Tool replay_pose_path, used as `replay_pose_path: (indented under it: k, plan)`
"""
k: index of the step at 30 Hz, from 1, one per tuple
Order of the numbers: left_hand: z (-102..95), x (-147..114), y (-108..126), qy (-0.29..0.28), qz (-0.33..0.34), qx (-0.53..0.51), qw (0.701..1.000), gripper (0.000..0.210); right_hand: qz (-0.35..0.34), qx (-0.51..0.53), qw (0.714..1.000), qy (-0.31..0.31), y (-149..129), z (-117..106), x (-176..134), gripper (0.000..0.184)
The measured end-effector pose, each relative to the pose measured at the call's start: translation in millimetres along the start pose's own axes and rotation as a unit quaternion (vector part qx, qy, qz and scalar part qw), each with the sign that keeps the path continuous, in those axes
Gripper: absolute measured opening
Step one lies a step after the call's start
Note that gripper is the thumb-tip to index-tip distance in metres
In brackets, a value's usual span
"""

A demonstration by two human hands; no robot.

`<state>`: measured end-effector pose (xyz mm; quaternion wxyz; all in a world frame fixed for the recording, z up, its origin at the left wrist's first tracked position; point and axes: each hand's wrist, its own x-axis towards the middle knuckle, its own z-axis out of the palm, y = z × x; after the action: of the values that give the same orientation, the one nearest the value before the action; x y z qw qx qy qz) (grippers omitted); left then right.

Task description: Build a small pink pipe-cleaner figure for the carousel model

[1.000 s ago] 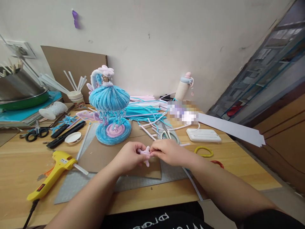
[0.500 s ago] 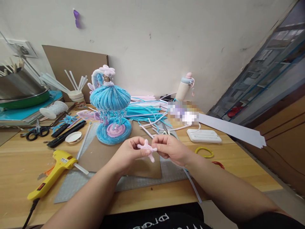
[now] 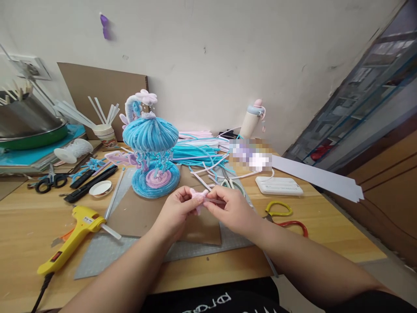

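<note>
pinching a likely unfinished lobed pink chenille piece [image 3: 199,194] in left hand [image 3: 176,211] and right hand [image 3: 233,208], apart from seemingly built-up domed blue chenille sculpture [image 3: 151,134] at eleven o'clock.

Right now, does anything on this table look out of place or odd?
Yes: the long, flat white strip juts past the right edge of the light-brown wooden table, its far end apparently unsupported. The blocky pixelated patch beside it looks odd, hiding what lies there.

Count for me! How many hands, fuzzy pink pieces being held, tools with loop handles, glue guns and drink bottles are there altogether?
Hands (left hand, right hand): 2
Held fuzzy pink piece: 1
Loop-handled tools (black one, pale one, yellow-and-red one): 3
Yellow glue gun: 1
Drink bottle: 1
Total: 8
</note>
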<state>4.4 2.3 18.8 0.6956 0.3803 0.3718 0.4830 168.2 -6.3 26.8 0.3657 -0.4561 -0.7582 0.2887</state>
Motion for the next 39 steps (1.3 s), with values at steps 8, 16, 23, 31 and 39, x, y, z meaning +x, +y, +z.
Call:
replay_pose_path:
  k: [8,16,23,31,39]
  plan:
    - [0.0,-2.1,-1.3,-0.016,-0.021,0.051,0.998,0.023,-0.038,-0.082,0.996,0.014,2.0,0.3,2.1,0.012]
    - [-2.0,2.9,-6.9,0.067,0.041,0.079,0.994,0.024,0.002,-0.068,0.997,0.042,3.9,-0.7,1.3,0.011]
    - [-0.1,2.2,-6.1,0.053,0.047,-0.003,0.998,0.021,0.072,0.068,0.995,0.023,3.0,5.6,1.7,0.016]
    - [-2.0,3.1,-0.1,-0.025,-0.043,-0.119,0.992,0.018,0.155,0.294,0.939,-0.086,6.9,2.9,10.5,0.024]
    - [-12.0,1.8,9.8,-0.160,-0.126,0.043,0.978,0.020,0.293,0.443,0.797,-0.288,8.4,-7.3,11.1,0.018]
